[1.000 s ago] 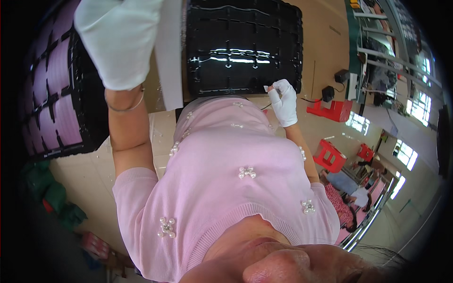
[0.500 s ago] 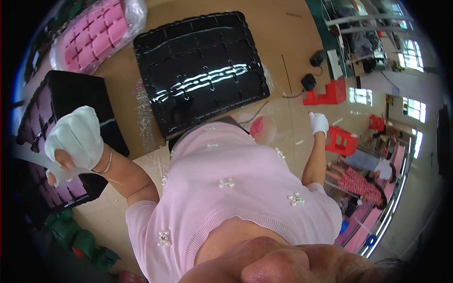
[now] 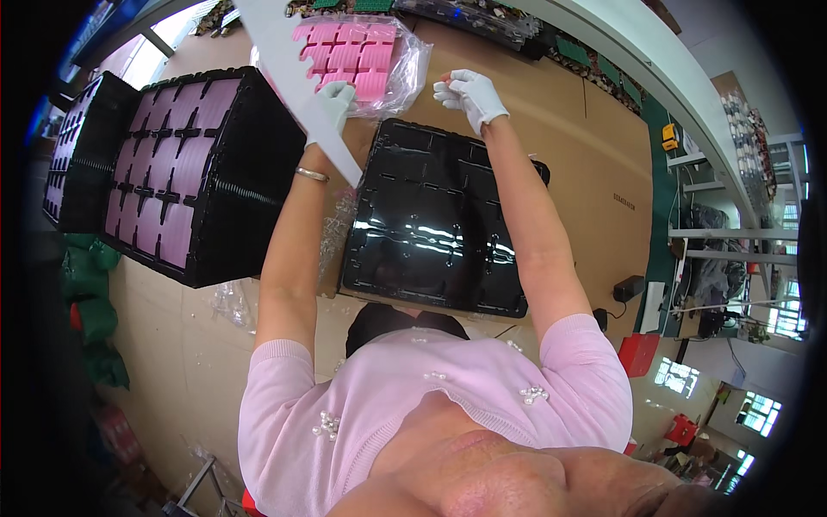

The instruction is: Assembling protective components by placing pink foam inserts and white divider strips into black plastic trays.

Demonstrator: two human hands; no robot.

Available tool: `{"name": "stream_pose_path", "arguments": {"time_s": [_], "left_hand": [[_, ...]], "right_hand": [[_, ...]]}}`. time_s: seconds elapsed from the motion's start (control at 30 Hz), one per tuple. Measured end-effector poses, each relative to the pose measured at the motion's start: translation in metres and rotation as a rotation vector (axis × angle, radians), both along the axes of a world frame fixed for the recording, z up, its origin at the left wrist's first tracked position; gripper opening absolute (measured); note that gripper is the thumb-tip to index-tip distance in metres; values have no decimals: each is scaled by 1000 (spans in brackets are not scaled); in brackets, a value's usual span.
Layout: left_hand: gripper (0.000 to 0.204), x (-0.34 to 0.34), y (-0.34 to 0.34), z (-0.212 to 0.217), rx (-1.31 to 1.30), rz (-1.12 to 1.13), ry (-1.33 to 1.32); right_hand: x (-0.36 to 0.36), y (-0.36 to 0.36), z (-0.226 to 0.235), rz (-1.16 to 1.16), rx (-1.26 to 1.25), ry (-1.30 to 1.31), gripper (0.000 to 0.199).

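Both of my hands wear white gloves with bare fingertips. My left hand (image 3: 332,112) is closed on a long white strip (image 3: 297,90), which slants from the upper edge down to the black tray's left corner. Beyond the tray, my right hand (image 3: 472,96) is raised with its fingers curled into a pinch; whatever is in them is too small to make out. A shiny black plastic tray (image 3: 422,215) with slots lies in front of my body, partly covered by my right forearm. Behind the hands lies a pink slotted foam block (image 3: 366,65) in clear plastic wrap.
Black containers with purple slotted panels (image 3: 172,164) stand at the left. Brown board (image 3: 594,233) covers the table. A white metal frame (image 3: 637,77) crosses the upper right. Green bundles (image 3: 95,319) lie at the far left, and a black adapter (image 3: 629,289) sits right.
My arms have gone from out at my sides to reaching forward over the tray. The left hand carried the white strip along. My view has turned, bringing more of the table's far side in.
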State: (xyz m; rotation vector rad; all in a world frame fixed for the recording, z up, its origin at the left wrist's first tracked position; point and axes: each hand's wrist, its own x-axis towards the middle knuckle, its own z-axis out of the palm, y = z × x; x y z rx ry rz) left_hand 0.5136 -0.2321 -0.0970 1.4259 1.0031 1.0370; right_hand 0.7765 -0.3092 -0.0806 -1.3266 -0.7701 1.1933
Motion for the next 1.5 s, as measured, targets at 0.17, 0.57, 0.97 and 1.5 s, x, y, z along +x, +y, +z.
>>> {"name": "stream_pose_path", "arguments": {"time_s": [0.17, 0.57, 0.97, 1.5], "left_hand": [[24, 5, 41, -62, 524, 89, 689], [34, 25, 78, -114, 554, -115, 964], [31, 42, 77, -103, 549, -131, 957], [26, 33, 94, -101, 510, 119, 896]], "right_hand": [[-40, 103, -46, 75, -180, 79, 22], [-59, 172, -122, 2, -457, -417, 10], [-24, 183, -145, -56, -490, -1092, 29], [-67, 181, -97, -7, -460, -75, 15]]}}
